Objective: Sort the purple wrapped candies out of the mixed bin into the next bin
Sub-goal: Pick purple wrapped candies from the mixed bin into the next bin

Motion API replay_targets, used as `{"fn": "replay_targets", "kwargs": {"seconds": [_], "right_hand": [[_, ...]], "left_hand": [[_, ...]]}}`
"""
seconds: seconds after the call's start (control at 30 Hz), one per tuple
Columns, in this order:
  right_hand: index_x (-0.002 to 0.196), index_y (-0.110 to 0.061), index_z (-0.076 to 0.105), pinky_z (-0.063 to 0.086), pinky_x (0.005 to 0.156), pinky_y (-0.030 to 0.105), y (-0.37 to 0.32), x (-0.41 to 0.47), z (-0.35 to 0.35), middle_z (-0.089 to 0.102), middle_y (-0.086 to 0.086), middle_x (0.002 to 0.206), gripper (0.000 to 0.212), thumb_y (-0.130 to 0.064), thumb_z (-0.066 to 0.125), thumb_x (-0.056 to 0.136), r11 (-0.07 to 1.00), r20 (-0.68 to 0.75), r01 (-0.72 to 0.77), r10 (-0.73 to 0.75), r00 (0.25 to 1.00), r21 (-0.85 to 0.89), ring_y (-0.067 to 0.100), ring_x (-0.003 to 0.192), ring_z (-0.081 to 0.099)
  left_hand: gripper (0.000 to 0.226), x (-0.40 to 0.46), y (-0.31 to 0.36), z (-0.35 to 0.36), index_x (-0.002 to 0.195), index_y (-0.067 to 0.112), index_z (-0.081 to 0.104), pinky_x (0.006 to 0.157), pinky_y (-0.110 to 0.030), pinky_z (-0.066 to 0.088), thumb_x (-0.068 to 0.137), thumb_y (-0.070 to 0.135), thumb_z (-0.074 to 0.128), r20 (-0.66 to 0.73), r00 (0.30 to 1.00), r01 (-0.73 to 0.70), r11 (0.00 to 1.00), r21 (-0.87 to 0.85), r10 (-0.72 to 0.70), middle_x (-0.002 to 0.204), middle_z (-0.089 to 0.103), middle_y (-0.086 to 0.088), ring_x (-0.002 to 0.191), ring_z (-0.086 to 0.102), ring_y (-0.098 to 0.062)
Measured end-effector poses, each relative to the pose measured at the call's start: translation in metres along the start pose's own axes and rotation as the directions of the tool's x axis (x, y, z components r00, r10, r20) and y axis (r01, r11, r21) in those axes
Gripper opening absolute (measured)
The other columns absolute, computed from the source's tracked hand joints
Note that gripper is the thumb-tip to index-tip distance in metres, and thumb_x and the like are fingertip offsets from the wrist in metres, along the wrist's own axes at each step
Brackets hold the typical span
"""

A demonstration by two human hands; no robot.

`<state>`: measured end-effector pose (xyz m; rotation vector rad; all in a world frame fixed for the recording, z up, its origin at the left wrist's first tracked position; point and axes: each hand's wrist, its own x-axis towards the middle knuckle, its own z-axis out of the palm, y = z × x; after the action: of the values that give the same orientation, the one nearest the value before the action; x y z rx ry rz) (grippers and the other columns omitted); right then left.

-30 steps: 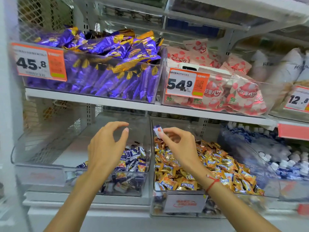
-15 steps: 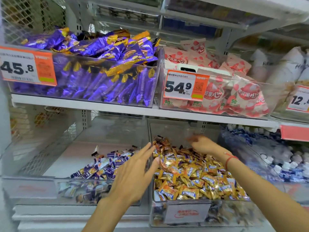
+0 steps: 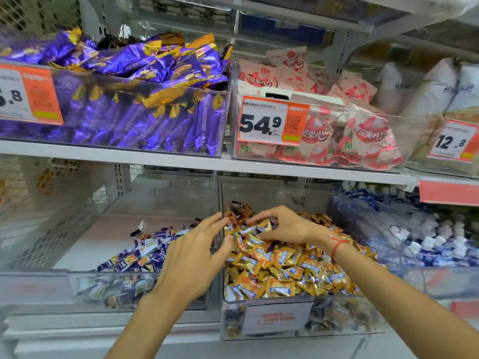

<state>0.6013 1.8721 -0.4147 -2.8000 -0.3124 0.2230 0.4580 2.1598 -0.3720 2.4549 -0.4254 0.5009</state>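
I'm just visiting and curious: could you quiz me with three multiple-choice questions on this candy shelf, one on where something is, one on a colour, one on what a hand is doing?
1. Where does the right hand rest?
A. on the gold candies in the mixed bin
B. on the upper shelf
C. on a price tag

2. What colour is the string on the right wrist?
A. green
B. red
C. white

3. How are the left hand's fingers?
A. clenched in a fist
B. gripping a bag
C. stretched out toward the mixed bin

Answers: 1 A, its fingers curl into the gold pile; 2 B, a red cord shows there; 3 C, the straight fingers reach over the divider.
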Motion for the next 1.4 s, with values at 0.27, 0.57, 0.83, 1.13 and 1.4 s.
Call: {"fn": "replay_targets", "kwargs": {"seconds": [0.27,0.57,0.83,1.13,1.4], "right_hand": [[0.146,-0.029,0.035,0.042,0.095,0.026,-0.064,-0.135,-0.044,0.053,-0.002,0.139,0.047,-0.027,0.049,0.101,0.985,-0.053,0.150,-0.146,0.988,0.083,0.017,0.118,0.055],[0.138,-0.025,0.050,0.038,0.097,0.022,-0.016,-0.163,-0.021,0.053,-0.007,0.130,0.039,-0.020,0.051,0.099,0.991,-0.242,0.083,-0.055,0.969,0.108,0.010,0.119,0.048],[0.125,-0.035,0.062,0.047,0.098,0.028,-0.006,-0.172,-0.046,0.059,-0.017,0.128,0.041,-0.024,0.071,0.087,0.991,-0.375,0.099,-0.057,0.925,0.093,0.000,0.118,0.053],[0.129,-0.026,0.058,0.042,0.086,0.023,0.009,-0.167,-0.058,0.054,-0.002,0.137,0.038,-0.014,0.056,0.094,0.992,-0.395,-0.112,0.124,0.910,0.053,0.009,0.106,0.056],[0.116,-0.031,0.068,0.048,0.087,0.036,-0.007,-0.154,-0.039,0.064,-0.003,0.127,0.026,-0.020,0.061,0.093,0.963,-0.485,-0.241,0.157,0.860,-0.116,0.023,0.107,0.061]], "left_hand": [[0.036,0.006,0.006,0.001,0.130,0.024,0.059,0.107,-0.029,0.033,0.096,0.031,0.051,-0.074,0.994,-0.075,0.994,0.077,0.081,0.141,0.051,0.009,0.133,0.040,-0.009],[0.037,0.014,0.058,0.025,0.135,0.031,0.053,0.106,-0.022,0.032,0.100,0.022,0.046,0.056,0.963,-0.267,0.962,0.051,0.264,0.142,0.047,0.017,0.133,0.040,-0.005],[0.061,0.095,0.062,0.071,0.148,0.028,0.035,0.107,-0.038,0.039,0.093,0.002,0.044,0.697,0.712,-0.296,0.936,0.188,0.085,0.157,0.029,-0.004,0.137,0.039,-0.025],[0.025,0.089,0.064,0.067,0.115,0.036,0.069,0.082,-0.029,0.052,0.091,0.039,0.062,0.412,0.881,-0.347,0.908,0.234,0.231,0.115,0.069,0.012,0.102,0.064,-0.009],[0.029,0.045,0.076,0.029,0.114,0.038,0.069,0.070,-0.020,0.052,0.089,0.050,0.060,0.026,0.983,-0.181,0.980,-0.089,0.184,0.099,0.073,0.019,0.084,0.066,0.005]]}}
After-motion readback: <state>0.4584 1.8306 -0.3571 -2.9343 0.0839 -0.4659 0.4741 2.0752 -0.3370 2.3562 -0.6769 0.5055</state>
